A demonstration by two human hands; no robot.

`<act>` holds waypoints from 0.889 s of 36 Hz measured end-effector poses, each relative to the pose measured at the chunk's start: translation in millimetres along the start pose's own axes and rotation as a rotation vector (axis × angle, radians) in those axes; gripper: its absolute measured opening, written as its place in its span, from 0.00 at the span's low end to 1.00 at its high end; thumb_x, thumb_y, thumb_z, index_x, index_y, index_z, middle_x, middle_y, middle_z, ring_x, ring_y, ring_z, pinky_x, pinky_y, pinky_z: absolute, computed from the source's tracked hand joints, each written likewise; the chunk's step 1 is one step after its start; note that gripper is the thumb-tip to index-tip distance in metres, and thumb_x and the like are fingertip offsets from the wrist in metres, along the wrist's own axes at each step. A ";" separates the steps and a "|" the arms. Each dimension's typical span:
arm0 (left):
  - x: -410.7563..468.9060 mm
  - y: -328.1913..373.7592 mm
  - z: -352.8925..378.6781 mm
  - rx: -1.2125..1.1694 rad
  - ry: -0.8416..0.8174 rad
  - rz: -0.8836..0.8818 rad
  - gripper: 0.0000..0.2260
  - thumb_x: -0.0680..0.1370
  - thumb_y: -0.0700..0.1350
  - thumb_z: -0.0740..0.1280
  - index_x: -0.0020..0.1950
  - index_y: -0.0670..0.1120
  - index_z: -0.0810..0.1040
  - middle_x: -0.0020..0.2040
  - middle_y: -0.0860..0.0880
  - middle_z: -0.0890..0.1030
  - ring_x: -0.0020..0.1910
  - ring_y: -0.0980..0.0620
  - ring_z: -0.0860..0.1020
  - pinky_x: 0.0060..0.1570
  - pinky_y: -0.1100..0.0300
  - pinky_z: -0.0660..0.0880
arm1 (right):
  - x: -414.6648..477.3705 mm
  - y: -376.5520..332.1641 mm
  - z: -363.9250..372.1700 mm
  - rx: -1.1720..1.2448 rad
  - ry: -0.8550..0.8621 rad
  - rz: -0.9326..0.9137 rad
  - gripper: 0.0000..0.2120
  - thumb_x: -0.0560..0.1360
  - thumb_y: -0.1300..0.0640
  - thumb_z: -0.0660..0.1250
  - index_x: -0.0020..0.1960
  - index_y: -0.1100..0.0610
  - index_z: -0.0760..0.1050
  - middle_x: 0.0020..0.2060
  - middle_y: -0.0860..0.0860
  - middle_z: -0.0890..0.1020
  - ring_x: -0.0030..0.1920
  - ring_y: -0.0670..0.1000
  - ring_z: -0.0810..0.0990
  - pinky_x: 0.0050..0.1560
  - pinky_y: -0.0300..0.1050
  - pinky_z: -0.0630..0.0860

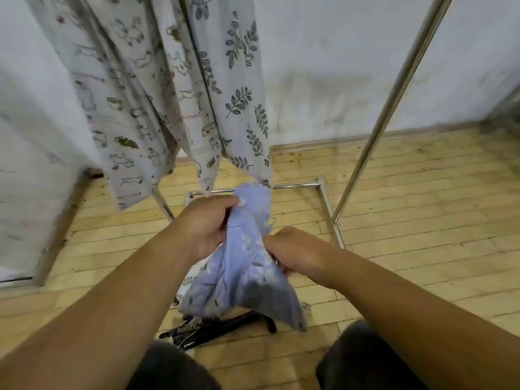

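The blue cloth [247,266] hangs bunched above the floor [422,206]. The left hand [206,220] grips its top and the right hand [295,251] clutches its middle. Black hangers [208,330] lie beneath it, and printed cloths [157,94] hang on the metal rack [394,99] behind.

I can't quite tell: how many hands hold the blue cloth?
2: the left hand grips the blue cloth near its top end; the right hand grips it lower, on its right side.

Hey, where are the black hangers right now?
In the head view, the black hangers lie on the wooden floor at bottom centre, just below the blue cloth.
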State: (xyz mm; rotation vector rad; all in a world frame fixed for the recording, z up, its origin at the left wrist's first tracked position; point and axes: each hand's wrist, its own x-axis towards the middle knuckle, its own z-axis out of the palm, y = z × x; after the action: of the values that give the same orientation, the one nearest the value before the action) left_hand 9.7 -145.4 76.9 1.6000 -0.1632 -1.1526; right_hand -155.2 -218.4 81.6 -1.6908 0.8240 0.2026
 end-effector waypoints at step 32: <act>-185.8 -156.0 -37.5 -0.026 -0.038 0.105 0.11 0.80 0.49 0.70 0.60 0.47 0.84 0.53 0.42 0.87 0.54 0.40 0.84 0.51 0.43 0.82 | -149.1 99.6 87.9 0.298 0.218 -0.100 0.35 0.66 0.25 0.68 0.58 0.52 0.85 0.47 0.55 0.83 0.47 0.48 0.80 0.63 0.60 0.79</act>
State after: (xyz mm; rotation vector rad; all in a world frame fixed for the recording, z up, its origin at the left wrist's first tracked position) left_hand -127.7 57.0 55.9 1.5295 -0.2530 -1.1004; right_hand -300.7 -83.8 57.2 -1.4823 0.8796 -0.1701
